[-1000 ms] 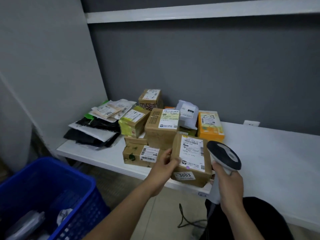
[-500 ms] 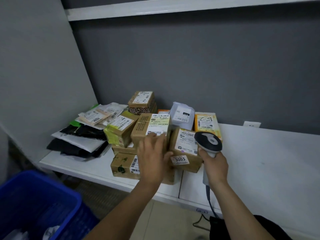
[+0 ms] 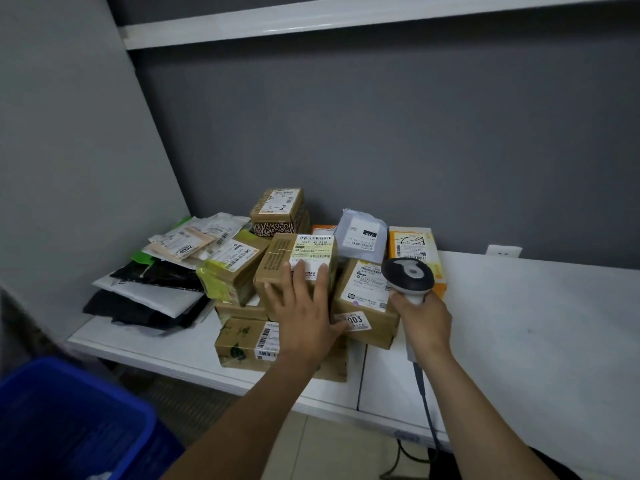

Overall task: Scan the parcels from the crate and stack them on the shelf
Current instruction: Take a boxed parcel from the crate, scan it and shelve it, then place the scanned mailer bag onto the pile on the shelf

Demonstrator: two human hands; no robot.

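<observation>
**Room setting.** A dark grey rear wall [image 3: 381,133] is shown, met at the left by a lighter grey side wall [image 3: 69,150]. A white shelf [image 3: 519,323] is set against the rear wall, and its top is divided by a narrow seam [image 3: 361,375]. A second white board [image 3: 346,19] is mounted high above it, and a faint sheen is seen along this board. A white socket plate [image 3: 504,251] is fixed to the rear wall just above the shelf. Pale floor tiles [image 3: 329,452] are seen below. The scene is lit softly and evenly.
</observation>
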